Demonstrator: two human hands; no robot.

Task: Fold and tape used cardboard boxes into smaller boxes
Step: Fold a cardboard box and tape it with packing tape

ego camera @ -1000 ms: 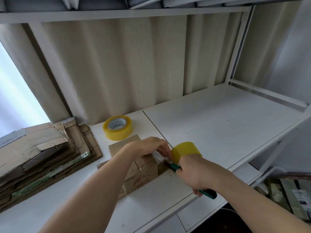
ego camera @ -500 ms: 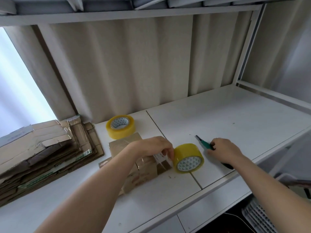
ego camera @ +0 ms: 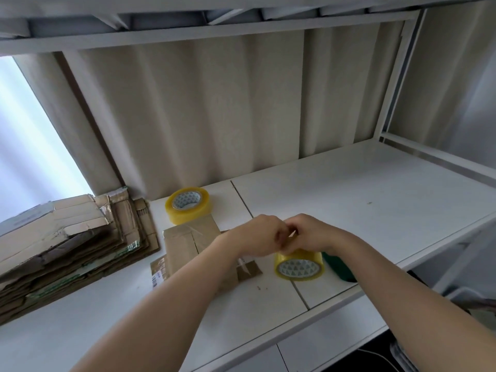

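A small taped cardboard box (ego camera: 188,241) lies on the white shelf (ego camera: 362,200), partly hidden by my left forearm. Just right of it a yellow tape roll (ego camera: 298,267) stands on its edge. My left hand (ego camera: 256,236) and my right hand (ego camera: 315,233) meet on top of this roll, fingers curled and fingertips together at its upper rim. The right hand holds the roll's top; the left pinches at the same spot. The tape's loose end is hidden by the fingers.
A second yellow tape roll (ego camera: 188,204) lies flat behind the box. A green-handled cutter (ego camera: 339,267) lies right of the standing roll. A stack of flattened cardboard (ego camera: 67,242) fills the left of the shelf. The shelf's front edge runs close below the hands.
My right hand set the green cutter down on the shelf and came back to the tape roll. My left hand left the box's top and joined it on the roll.
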